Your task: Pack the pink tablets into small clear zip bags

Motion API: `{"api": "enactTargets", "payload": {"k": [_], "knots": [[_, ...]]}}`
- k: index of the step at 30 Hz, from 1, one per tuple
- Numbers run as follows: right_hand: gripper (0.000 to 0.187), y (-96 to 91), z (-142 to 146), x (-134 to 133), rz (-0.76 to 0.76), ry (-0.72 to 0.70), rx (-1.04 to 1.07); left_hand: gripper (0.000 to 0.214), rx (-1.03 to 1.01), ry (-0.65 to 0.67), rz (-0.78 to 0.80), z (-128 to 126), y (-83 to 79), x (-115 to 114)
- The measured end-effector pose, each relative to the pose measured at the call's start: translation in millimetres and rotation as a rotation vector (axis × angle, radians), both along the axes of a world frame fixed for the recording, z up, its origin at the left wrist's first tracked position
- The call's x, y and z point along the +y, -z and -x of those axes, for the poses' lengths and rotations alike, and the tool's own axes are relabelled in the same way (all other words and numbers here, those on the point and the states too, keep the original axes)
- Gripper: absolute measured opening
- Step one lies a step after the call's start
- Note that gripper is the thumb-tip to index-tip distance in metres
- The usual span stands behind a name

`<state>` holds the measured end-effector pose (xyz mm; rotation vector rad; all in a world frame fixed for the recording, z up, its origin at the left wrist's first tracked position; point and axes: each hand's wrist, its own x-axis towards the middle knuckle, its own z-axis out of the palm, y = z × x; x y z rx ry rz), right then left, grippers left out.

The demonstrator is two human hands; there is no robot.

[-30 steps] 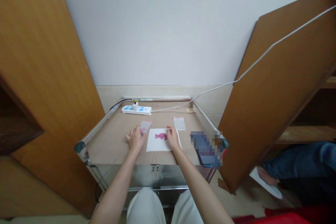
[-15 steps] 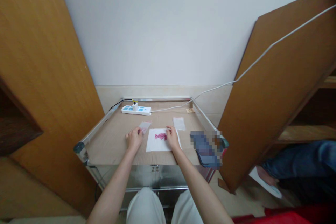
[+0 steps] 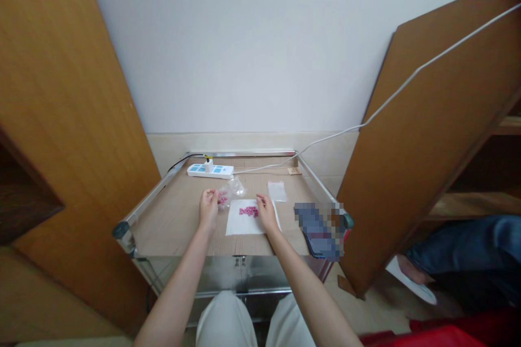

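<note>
My left hand [image 3: 208, 209] is closed on the near-left end of a clear plastic bag [image 3: 237, 188], crumpled and lying just beyond a white sheet of paper [image 3: 238, 226]. Several small pink beads [image 3: 222, 198] show through the plastic beside my fingertips. A loose cluster of pink beads [image 3: 248, 211] lies on the paper. Over the paper's right side, my right hand [image 3: 266, 211] has thumb and fingers drawn together in a pinch next to the cluster. Whatever might be between those fingertips is too small to make out.
Behind the hands are a white power strip [image 3: 211, 172] with a plug in it and a white cable [image 3: 345, 131]. A flat stack of clear bags [image 3: 277, 191] lies right of centre. A blurred dark item [image 3: 319, 230] sits at the right edge. Another person's leg [image 3: 468, 249] is at right.
My left hand has raised and turned the plastic bag, which now looks crumpled, with pink beads showing inside. My right hand stays almost in place by the cluster.
</note>
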<state>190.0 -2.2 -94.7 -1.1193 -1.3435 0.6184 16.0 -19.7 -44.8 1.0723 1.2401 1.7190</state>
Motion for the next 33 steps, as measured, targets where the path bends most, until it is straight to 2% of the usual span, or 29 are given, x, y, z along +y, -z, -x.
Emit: {"api": "enactTargets", "payload": {"k": [4, 8, 13, 17, 21, 26, 33], "knots": [[0.026, -11.6, 1, -9, -0.1, -0.101, 0.025, 0.032, -0.097, 0.098, 0.072, -12, 7.2, -6], [0.021, -17.8, 1, -17, -0.16, -0.149, -0.022, 0.033, -0.105, 0.077, 0.133, -23, 18.4, -8], [0.017, -18.2, 3, -19, -0.182, -0.133, -0.065, 0.042, 0.147, -0.106, 0.053, -28, 26.6, -5], [0.014, -18.4, 3, -19, -0.205, -0.147, -0.067, 0.017, 0.441, -0.102, -0.006, -29, 23.9, -3], [0.012, -20.0, 4, -22, -0.218, -0.177, -0.077, 0.009, 0.626, -0.109, -0.028, -35, 17.4, -6], [0.011, -21.7, 4, -24, -0.233, -0.228, -0.091, 0.01, 0.723, -0.137, 0.004, -41, 15.9, -8], [0.011, -19.1, 6, -22, -0.252, -0.252, -0.122, 0.011, 0.735, -0.121, -0.067, -38, 23.8, -2]]}}
